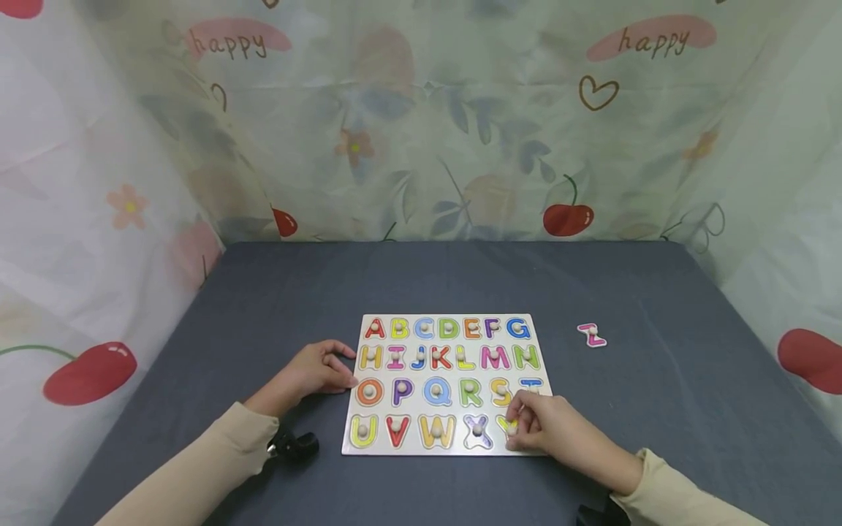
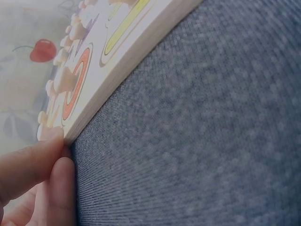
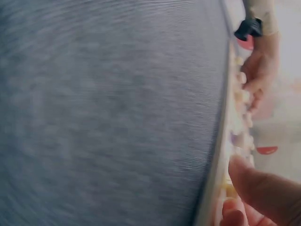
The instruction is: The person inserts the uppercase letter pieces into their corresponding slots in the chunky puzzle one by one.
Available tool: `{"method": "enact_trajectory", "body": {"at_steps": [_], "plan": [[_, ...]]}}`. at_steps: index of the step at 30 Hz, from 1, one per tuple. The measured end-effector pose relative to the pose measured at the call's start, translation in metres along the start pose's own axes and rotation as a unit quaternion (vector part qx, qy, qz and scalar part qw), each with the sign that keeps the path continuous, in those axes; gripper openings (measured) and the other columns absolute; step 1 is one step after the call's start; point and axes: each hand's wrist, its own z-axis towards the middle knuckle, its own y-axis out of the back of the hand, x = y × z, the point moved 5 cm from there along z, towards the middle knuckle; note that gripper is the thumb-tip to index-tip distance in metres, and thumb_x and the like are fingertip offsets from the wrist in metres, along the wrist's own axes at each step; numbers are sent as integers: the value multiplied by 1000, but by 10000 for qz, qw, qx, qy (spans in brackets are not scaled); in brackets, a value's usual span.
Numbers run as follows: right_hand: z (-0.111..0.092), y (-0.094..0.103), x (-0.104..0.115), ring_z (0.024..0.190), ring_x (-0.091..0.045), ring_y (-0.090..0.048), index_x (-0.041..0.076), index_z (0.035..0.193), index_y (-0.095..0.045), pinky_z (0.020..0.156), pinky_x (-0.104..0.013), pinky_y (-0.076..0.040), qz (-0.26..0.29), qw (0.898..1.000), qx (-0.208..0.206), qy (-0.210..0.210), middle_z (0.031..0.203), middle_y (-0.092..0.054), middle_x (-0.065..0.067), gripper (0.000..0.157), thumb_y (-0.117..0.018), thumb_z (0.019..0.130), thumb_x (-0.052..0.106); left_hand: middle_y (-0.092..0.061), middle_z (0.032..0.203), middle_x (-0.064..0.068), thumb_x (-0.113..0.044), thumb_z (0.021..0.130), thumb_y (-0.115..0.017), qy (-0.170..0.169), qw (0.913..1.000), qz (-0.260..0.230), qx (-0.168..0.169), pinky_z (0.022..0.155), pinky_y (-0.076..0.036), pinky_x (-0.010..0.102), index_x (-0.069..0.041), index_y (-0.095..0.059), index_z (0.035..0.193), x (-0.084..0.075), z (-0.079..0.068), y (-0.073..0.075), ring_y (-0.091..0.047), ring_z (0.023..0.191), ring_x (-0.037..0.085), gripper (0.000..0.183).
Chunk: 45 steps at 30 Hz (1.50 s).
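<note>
A white alphabet puzzle board (image 1: 421,371) lies flat on the dark cloth, filled with colourful knobbed letters. My right hand (image 1: 555,431) pinches the yellow letter Y piece (image 1: 510,424) at its knob, over the bottom row beside the X piece (image 1: 478,431). The fingers partly cover Y and its surroundings; whether it lies flush I cannot tell. At the board's left edge, my left hand (image 1: 317,370) touches the rim near H and O with its thumb and fingertips. The left wrist view shows its thumb (image 2: 33,162) against the board's corner edge.
A pink letter Z piece (image 1: 593,335) lies on the cloth to the right of the board. Dark grey cloth (image 1: 276,292) covers the table. Printed curtains (image 1: 421,131) enclose the back and sides. A black wrist device (image 1: 296,446) sits by the left cuff.
</note>
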Motion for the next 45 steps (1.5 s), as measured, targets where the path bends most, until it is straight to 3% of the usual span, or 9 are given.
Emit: {"method": "enact_trajectory", "body": {"at_steps": [4, 10, 18, 22, 25, 32, 35, 40, 45], "plan": [[1, 13, 1, 53, 0, -49, 9, 93, -57, 50, -20, -42, 191, 9998, -16, -45, 65, -58, 9, 33, -83, 75, 21, -69, 74, 4, -3, 76, -80, -6, 10000, -18, 3, 64, -56, 28, -1, -56, 117, 1, 0, 0, -66, 70, 13, 48], [12, 55, -9, 56, -8, -52, 4, 105, -57, 51, -25, -46, 306, 9970, -453, -552, 73, -60, 1, 37, -78, 82, 23, -69, 74, 4, -3, 77, -79, 4, 10000, -2, -24, 64, -56, 28, -1, -56, 117, 1, 1, -1, -66, 69, 13, 47], [24, 119, -42, 88, -9, -60, 4, 135, -44, 71, -27, -51, 247, 9926, -966, -697, 110, -62, -13, 58, -67, 91, 34, -69, 75, 5, -4, 77, -79, 13, 10000, 62, -56, 64, -56, 28, -1, -56, 117, 2, 1, -1, -66, 69, 13, 47], [27, 138, -65, 108, -21, -60, 6, 145, -35, 79, -29, -52, 110, 9906, -1214, -613, 129, -55, -19, 66, -64, 93, 35, -69, 75, 5, -5, 77, -80, 42, 10000, 75, -27, 64, -56, 28, -2, -56, 118, 1, 0, -1, -65, 69, 13, 48], [28, 145, -81, 121, -39, -51, 6, 149, -30, 86, -40, -51, 62, 9895, -1307, -612, 136, -49, -23, 70, -63, 94, 35, -69, 75, 5, -6, 76, -81, 57, 9999, 92, -23, 63, -56, 28, -2, -56, 118, 0, 1, -1, -65, 69, 13, 48], [26, 148, -111, 123, -43, -49, 3, 148, -30, 86, -40, -50, 69, 9877, -1285, -884, 139, -46, -26, 72, -63, 94, 36, -69, 74, 5, -5, 77, -80, 68, 10000, 66, -13, 63, -56, 28, -2, -56, 118, 0, 1, 0, -65, 68, 13, 48], [25, 147, -121, 121, -42, -50, 3, 148, -31, 89, -49, -47, 0, 9867, -1193, -1104, 138, -46, -26, 74, -63, 93, 40, -69, 74, 5, -4, 77, -80, 66, 10000, 55, -22, 63, -56, 28, -1, -56, 117, 0, 1, 0, -65, 68, 13, 47], [27, 145, -131, 98, -21, -59, 0, 140, -44, 77, -34, -50, -229, 9887, -969, -1123, 123, -56, -22, 62, -65, 93, 35, -69, 74, 4, -4, 77, -80, 64, 9999, 86, -45, 63, -56, 27, -1, -56, 117, 0, 1, 0, -65, 68, 13, 47], [29, 143, -135, 75, -5, -53, -1, 128, -56, 64, -23, -44, -294, 9918, -755, -993, 104, -61, -12, 50, -68, 91, 30, -68, 73, 5, -3, 76, -80, 52, 10000, 62, -36, 62, -55, 27, -1, -56, 117, -2, -1, 0, -65, 67, 13, 47]]}}
